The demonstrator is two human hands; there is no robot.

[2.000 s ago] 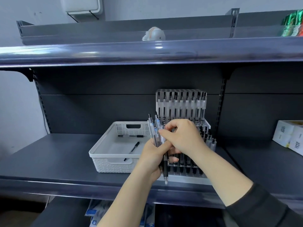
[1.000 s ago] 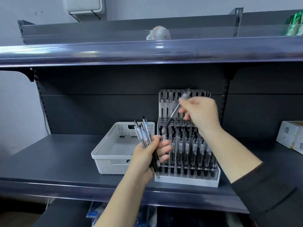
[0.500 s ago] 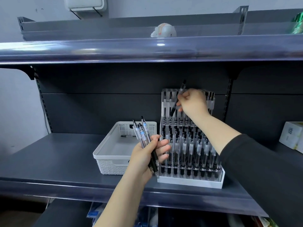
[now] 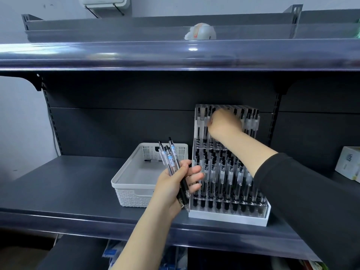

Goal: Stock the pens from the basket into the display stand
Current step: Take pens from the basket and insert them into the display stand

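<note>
A big dark shelf (image 4: pixel 64 184) across the whole view, with another shelf (image 4: pixel 175 53) above it and a round white thing (image 4: pixel 201 32) up on top; on the big shelf, a clear display stand (image 4: pixel 228 211) with a white base, packed with rows of pens standing up in steps, tallest row at the back; just beside it on the left, a white basket (image 4: pixel 132 195) with holes in its sides, with one pen (image 4: pixel 151 160) lying along its far wall (the rest of the floor partly hidden by the hand); far off at the right edge, a white box (image 4: pixel 348 164); right hand (image 4: pixel 224 123) in a black sleeve (image 4: pixel 303 201), up at the back row of the stand, fingers curled in toward the pens there, too blurry to tell if pinching one; left hand (image 4: pixel 175 184) in front of the stand, fingers wrapped around a bunch of pens (image 4: pixel 171 162), fingertips sticking out a little toward the stand, clicker ends up and dark tips down
</note>
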